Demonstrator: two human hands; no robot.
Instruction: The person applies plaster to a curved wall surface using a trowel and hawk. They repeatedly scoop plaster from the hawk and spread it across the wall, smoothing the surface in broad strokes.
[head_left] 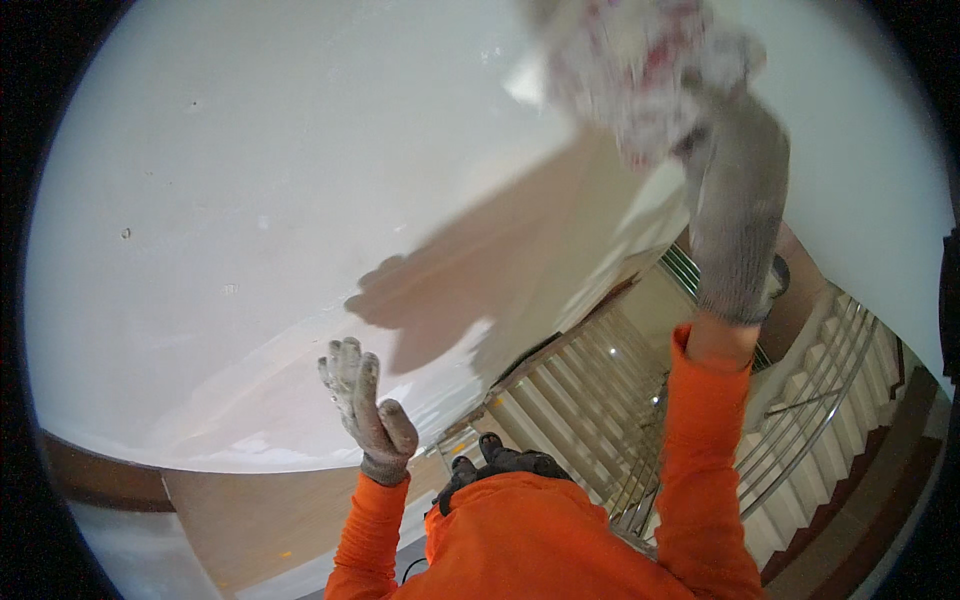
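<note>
My right hand, in a long grey knit glove, is raised high at the upper right. It grips a crumpled white bundle with red marks, held up at the pale wall. Motion blurs the bundle, so I cannot tell whether it is cloth or plastic, and the fingers are partly hidden. My left hand, in a dusty grey glove, is open and holds nothing. Its fingers point up beside the lower part of the wall; whether they touch it I cannot tell.
Below me a stairway drops away, close to my dark shoes. A metal handrail runs along more steps at the right. A tan floor strip borders the wall's foot. My arm's shadow falls across the wall.
</note>
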